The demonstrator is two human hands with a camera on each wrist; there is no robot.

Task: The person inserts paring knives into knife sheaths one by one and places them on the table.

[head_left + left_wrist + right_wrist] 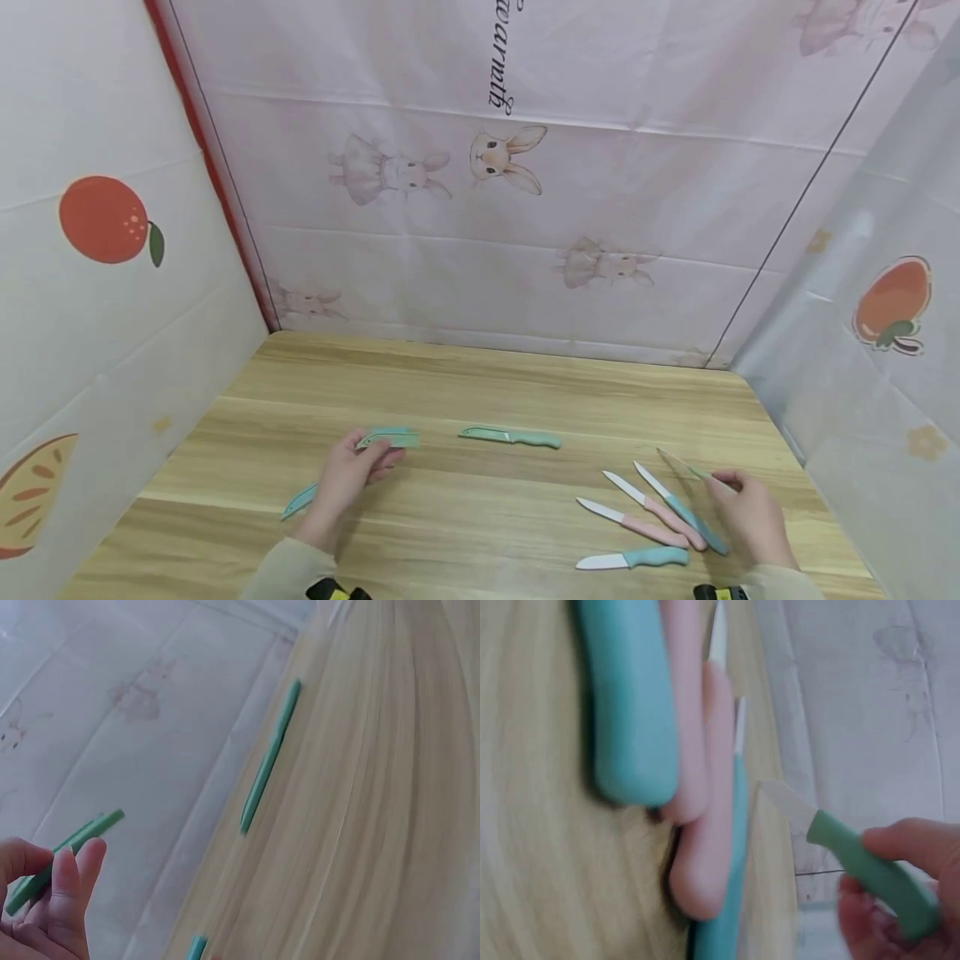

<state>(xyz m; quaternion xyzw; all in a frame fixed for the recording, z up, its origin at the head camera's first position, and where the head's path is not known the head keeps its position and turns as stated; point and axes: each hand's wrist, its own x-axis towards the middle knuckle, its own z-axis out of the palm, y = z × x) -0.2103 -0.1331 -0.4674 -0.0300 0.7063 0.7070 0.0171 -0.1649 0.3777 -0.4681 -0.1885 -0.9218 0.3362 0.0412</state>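
Three printed hangings (442,283) are set round the wooden table (480,517): left, far and right. Over the table's left part, the left hand (351,471) is raised, and over its right part, the right hand (753,517). By the right hand lie four bare knives: a far teal knife (693,521), two pink knives (660,511) and a near teal knife (637,557). A green knife (847,851) is held by its handle in the right hand's closed fingers, blade pointed far and left. Toward the far middle, a sheathed knife (513,437) is seen. Between left thumb and fingers a green sheath (393,440) is pinched, with a teal piece (390,430) behind it (perhaps another sheath). Beside the left wrist, a teal sheath (302,497) is partly hidden. Blade and sheath are apparently being readied for matching; next, tip and sheath mouth would need to be aligned.
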